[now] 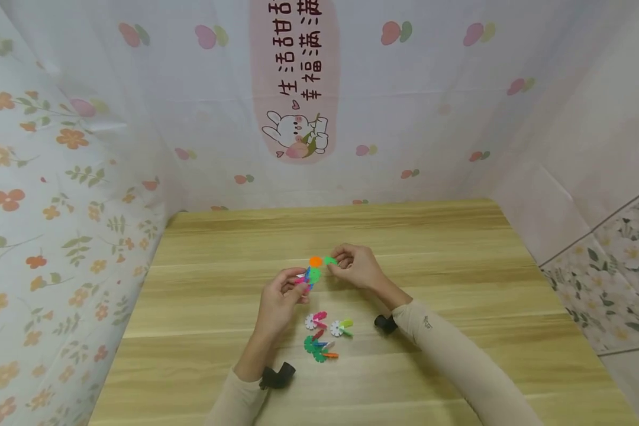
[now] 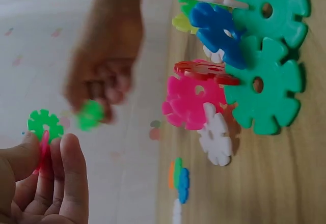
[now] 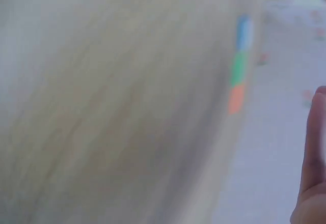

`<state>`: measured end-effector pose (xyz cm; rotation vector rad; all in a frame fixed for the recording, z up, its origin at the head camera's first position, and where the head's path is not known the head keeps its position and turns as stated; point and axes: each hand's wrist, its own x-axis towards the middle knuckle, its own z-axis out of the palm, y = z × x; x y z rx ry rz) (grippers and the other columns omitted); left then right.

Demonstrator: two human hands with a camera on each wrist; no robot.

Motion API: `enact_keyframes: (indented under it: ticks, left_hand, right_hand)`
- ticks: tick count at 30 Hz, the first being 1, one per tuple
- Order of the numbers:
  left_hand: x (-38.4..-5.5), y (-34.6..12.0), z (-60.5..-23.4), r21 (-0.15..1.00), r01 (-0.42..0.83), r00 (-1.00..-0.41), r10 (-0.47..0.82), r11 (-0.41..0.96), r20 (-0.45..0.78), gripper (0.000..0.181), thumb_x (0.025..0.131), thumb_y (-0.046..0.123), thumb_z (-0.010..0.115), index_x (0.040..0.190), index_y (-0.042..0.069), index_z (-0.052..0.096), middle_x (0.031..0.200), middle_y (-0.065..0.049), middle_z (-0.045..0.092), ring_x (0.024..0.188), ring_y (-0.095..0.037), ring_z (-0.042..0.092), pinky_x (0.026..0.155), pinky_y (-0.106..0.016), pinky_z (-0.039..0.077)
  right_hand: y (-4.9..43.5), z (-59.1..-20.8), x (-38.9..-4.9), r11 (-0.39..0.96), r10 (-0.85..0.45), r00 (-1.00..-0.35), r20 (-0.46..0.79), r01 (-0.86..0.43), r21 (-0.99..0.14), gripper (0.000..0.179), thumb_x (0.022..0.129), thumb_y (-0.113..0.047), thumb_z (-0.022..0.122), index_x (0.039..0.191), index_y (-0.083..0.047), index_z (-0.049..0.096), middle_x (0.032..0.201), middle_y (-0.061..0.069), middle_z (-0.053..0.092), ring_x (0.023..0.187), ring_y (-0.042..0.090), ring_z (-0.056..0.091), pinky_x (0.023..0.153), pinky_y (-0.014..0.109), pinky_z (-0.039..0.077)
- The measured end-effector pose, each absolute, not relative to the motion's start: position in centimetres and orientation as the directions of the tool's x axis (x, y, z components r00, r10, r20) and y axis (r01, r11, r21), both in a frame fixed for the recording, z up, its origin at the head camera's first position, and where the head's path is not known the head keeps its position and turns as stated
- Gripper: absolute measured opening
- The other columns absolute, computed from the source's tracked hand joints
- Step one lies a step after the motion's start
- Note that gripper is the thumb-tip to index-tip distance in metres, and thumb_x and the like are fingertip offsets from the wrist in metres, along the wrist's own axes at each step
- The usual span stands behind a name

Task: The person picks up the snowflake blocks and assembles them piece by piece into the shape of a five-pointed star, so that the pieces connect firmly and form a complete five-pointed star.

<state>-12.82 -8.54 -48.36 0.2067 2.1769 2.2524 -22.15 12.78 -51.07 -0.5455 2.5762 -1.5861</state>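
Observation:
My left hand (image 1: 278, 300) pinches a pink notched plastic disc (image 2: 44, 152) between thumb and fingers; a bright green disc (image 2: 46, 123) is slotted onto it. Just to the right, my right hand (image 1: 358, 267) pinches another green disc (image 1: 330, 260) by its edge, blurred in the left wrist view. An orange disc (image 1: 315, 261) shows between the hands in the head view. On the table beyond, orange, green (image 3: 238, 68), blue (image 3: 243, 32) and white discs stand in a row. The right wrist view catches only one finger of my right hand, and what it pinches is out of that frame.
Nearer me on the wooden table (image 1: 202, 331) lie joined disc clusters: white with pink (image 1: 314, 321), white with green (image 1: 341, 328), and dark green discs (image 2: 267, 86) with red, blue and orange ones. A patterned cloth (image 1: 383, 118) hangs behind the table.

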Motion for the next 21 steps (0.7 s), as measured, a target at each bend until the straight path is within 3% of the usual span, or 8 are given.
enact_keyframes:
  ticks: [4, 9, 21]
  left_hand:
    - [-12.1, -7.6, -46.7, 0.956, 0.27, -0.959, 0.12, 0.118, 0.256, 0.023, 0.087, -0.003, 0.062, 0.109, -0.004, 0.06, 0.097, -0.017, 0.062, 0.08, -0.038, 0.062, 0.065, -0.038, 0.056]
    - [-11.6, -6.7, -45.7, 0.885, 0.432, -0.9, 0.145, 0.176, 0.41, 0.02, 0.085, -0.007, 0.061, 0.105, -0.005, 0.062, 0.095, -0.017, 0.061, 0.078, -0.032, 0.062, 0.061, -0.037, 0.056]
    - [-11.8, -6.4, -45.2, 0.941, 0.326, -0.943, 0.094, 0.086, 0.318, 0.028, 0.089, -0.007, 0.056, 0.115, -0.004, 0.05, 0.09, -0.021, 0.057, 0.074, -0.035, 0.063, 0.067, -0.037, 0.056]
  right_hand:
    - [13.6, -48.7, -20.0, 0.228, -0.356, -0.923, 0.146, -0.238, -0.944, 0.028, 0.078, -0.026, 0.076, 0.099, -0.01, 0.066, 0.084, 0.006, 0.065, 0.072, 0.022, 0.061, 0.063, 0.031, 0.054]
    - [13.7, -46.4, -18.4, 0.161, -0.391, -0.902, 0.183, -0.262, -0.952, 0.027, 0.079, -0.011, 0.074, 0.103, -0.004, 0.064, 0.085, 0.01, 0.065, 0.074, 0.023, 0.062, 0.065, 0.031, 0.055]
    - [13.6, -44.5, -17.1, 0.127, -0.42, -0.824, 0.38, -0.468, -0.875, 0.031, 0.076, 0.004, 0.072, 0.105, 0.004, 0.062, 0.079, 0.016, 0.063, 0.065, 0.027, 0.061, 0.057, 0.033, 0.055]
